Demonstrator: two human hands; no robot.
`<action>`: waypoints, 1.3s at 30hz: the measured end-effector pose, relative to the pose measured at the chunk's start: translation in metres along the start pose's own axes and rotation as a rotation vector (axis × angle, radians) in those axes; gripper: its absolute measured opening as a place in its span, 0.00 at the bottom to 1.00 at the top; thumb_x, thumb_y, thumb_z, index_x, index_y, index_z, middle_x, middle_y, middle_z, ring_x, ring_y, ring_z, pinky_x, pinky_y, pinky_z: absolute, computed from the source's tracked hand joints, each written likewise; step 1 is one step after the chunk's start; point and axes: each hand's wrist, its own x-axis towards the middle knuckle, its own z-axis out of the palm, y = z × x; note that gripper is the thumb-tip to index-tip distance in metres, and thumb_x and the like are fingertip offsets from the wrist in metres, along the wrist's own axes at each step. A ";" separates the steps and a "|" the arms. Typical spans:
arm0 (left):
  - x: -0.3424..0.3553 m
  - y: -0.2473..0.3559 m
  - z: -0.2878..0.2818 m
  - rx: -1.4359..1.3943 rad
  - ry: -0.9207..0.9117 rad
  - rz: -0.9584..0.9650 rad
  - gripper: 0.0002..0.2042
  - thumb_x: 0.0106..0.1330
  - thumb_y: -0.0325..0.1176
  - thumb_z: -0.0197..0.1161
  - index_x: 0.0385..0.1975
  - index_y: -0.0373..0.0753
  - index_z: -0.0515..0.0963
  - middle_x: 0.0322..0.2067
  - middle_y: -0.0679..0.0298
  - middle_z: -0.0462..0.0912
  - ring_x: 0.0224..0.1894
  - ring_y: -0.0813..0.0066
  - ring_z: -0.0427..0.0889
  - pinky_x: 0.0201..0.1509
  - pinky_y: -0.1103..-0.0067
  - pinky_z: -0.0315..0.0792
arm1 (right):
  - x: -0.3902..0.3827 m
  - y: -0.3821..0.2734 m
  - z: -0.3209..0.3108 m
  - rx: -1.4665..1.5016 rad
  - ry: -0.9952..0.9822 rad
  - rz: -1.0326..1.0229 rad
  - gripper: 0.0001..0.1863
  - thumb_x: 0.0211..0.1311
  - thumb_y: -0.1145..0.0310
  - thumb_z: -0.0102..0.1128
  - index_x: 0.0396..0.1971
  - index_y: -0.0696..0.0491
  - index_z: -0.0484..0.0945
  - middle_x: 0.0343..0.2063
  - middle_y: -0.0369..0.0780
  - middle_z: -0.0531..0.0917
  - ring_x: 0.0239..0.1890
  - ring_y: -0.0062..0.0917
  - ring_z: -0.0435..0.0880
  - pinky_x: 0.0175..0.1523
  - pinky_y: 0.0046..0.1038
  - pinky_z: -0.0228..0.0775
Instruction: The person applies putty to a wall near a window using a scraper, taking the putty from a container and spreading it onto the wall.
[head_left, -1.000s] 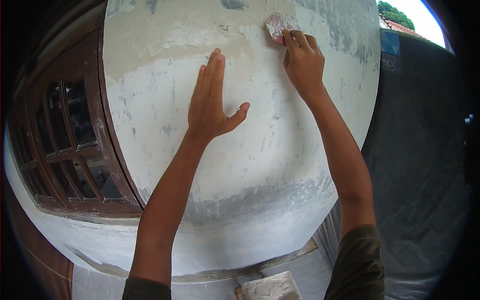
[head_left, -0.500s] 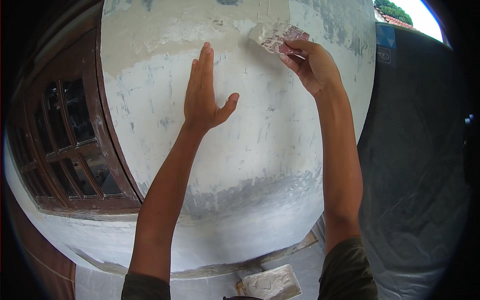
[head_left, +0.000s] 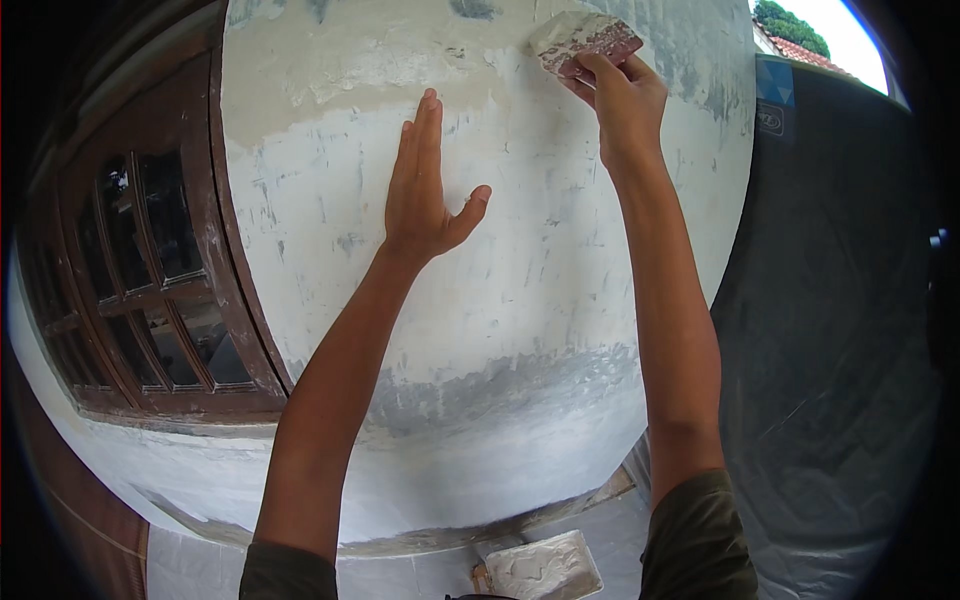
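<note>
My right hand (head_left: pixel 632 105) grips a reddish, putty-smeared scraper (head_left: pixel 590 45), its flat blade at the upper part of the wall (head_left: pixel 500 290). Pale filler coats the blade's left and upper side. To the left, my left hand (head_left: pixel 425 195) is held up against or close to the wall, fingers straight and thumb spread, holding nothing. Whether its palm touches the surface cannot be made out. Beige, fresh-looking putty (head_left: pixel 370 60) covers a band across the top left of the wall, above white and grey patches.
A brown wooden window frame (head_left: pixel 215 215) with dark panes borders the wall on the left. Dark sheeting (head_left: pixel 820 300) hangs at the right. Below, a rectangular slab or tray of white putty (head_left: pixel 545 568) lies on the grey floor covering (head_left: pixel 400 575).
My right hand has carried the scraper upward and slightly right along the wall. My left hand keeps its pose; the view has shifted slightly.
</note>
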 end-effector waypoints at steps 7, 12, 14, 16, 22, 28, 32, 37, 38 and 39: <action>0.006 -0.019 -0.042 0.129 0.014 0.039 0.44 0.65 0.43 0.61 0.76 0.30 0.45 0.76 0.43 0.50 0.78 0.45 0.50 0.78 0.49 0.42 | 0.034 0.023 0.053 -0.794 0.074 -1.003 0.12 0.58 0.77 0.62 0.43 0.55 0.83 0.38 0.42 0.82 0.40 0.36 0.83 0.41 0.36 0.80; -0.001 -0.026 -0.054 0.250 -0.006 0.024 0.45 0.64 0.41 0.63 0.76 0.30 0.46 0.76 0.42 0.50 0.78 0.45 0.50 0.78 0.50 0.43 | 0.048 0.039 0.072 -1.096 0.025 -1.149 0.09 0.60 0.74 0.60 0.41 0.55 0.81 0.38 0.41 0.79 0.42 0.38 0.79 0.43 0.39 0.78; -0.001 -0.023 -0.054 0.260 -0.018 0.007 0.45 0.64 0.41 0.64 0.76 0.30 0.46 0.76 0.41 0.50 0.78 0.45 0.51 0.78 0.50 0.44 | 0.046 0.042 0.074 -1.091 -0.008 -1.160 0.08 0.60 0.74 0.60 0.40 0.55 0.81 0.38 0.41 0.79 0.42 0.38 0.79 0.43 0.38 0.78; -0.001 -0.023 -0.055 0.265 -0.030 -0.009 0.45 0.63 0.40 0.64 0.76 0.29 0.46 0.76 0.41 0.50 0.78 0.44 0.51 0.78 0.51 0.45 | 0.043 0.044 0.074 -1.091 -0.039 -1.169 0.08 0.60 0.73 0.61 0.39 0.56 0.81 0.39 0.41 0.79 0.43 0.38 0.79 0.44 0.38 0.78; -0.002 -0.025 -0.054 0.256 -0.007 -0.011 0.46 0.63 0.40 0.65 0.76 0.29 0.46 0.76 0.41 0.50 0.78 0.44 0.51 0.78 0.51 0.45 | 0.034 0.045 0.070 -1.138 -0.157 -1.052 0.08 0.60 0.72 0.61 0.38 0.55 0.82 0.42 0.42 0.80 0.44 0.40 0.79 0.45 0.39 0.78; -0.002 -0.024 -0.054 0.266 -0.012 -0.013 0.46 0.63 0.40 0.65 0.76 0.29 0.46 0.76 0.41 0.50 0.78 0.44 0.52 0.78 0.52 0.46 | 0.025 0.050 0.065 -1.251 -0.121 -1.054 0.12 0.57 0.75 0.64 0.41 0.49 0.82 0.36 0.35 0.83 0.43 0.33 0.84 0.43 0.39 0.80; -0.002 -0.024 -0.055 0.265 -0.017 -0.023 0.46 0.63 0.41 0.65 0.75 0.29 0.47 0.76 0.41 0.51 0.78 0.44 0.52 0.78 0.52 0.46 | 0.018 0.055 0.061 -1.266 -0.163 -1.034 0.16 0.52 0.78 0.64 0.43 0.53 0.83 0.37 0.36 0.85 0.41 0.33 0.85 0.44 0.36 0.79; -0.001 -0.023 -0.055 0.262 -0.024 -0.024 0.45 0.64 0.41 0.64 0.75 0.28 0.47 0.76 0.41 0.51 0.78 0.44 0.52 0.78 0.52 0.46 | 0.008 0.057 0.056 -1.238 -0.175 -1.000 0.16 0.54 0.76 0.66 0.45 0.52 0.82 0.35 0.36 0.85 0.41 0.34 0.85 0.45 0.37 0.78; -0.001 -0.023 -0.055 0.264 -0.024 -0.022 0.45 0.64 0.42 0.64 0.75 0.28 0.47 0.76 0.41 0.51 0.78 0.44 0.52 0.78 0.52 0.46 | 0.007 0.056 0.055 -1.252 -0.189 -0.990 0.17 0.53 0.76 0.66 0.46 0.52 0.82 0.35 0.37 0.85 0.41 0.34 0.85 0.45 0.37 0.78; -0.001 -0.023 -0.055 0.267 -0.024 -0.021 0.45 0.64 0.42 0.64 0.75 0.28 0.47 0.76 0.41 0.51 0.78 0.44 0.52 0.78 0.52 0.46 | 0.005 0.055 0.054 -1.266 -0.202 -0.981 0.19 0.53 0.77 0.66 0.47 0.52 0.83 0.35 0.37 0.86 0.41 0.34 0.85 0.46 0.37 0.78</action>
